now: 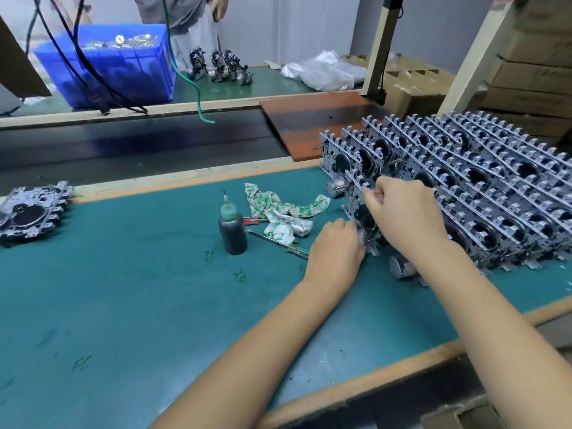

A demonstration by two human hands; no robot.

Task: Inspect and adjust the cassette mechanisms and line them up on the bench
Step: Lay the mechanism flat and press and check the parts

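Two hands, left hand (pixel 335 243) and right hand (pixel 399 209), grip one upright cassette mechanism (pixel 360 212) beside stacked rows (pixel 483 187) on the worktop (pixel 123 289).

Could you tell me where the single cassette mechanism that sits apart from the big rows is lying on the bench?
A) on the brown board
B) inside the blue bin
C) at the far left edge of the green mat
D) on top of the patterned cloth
C: the lone cassette mechanism lies flat at the far left of the green mat, well away from the rows of mechanisms on the right.
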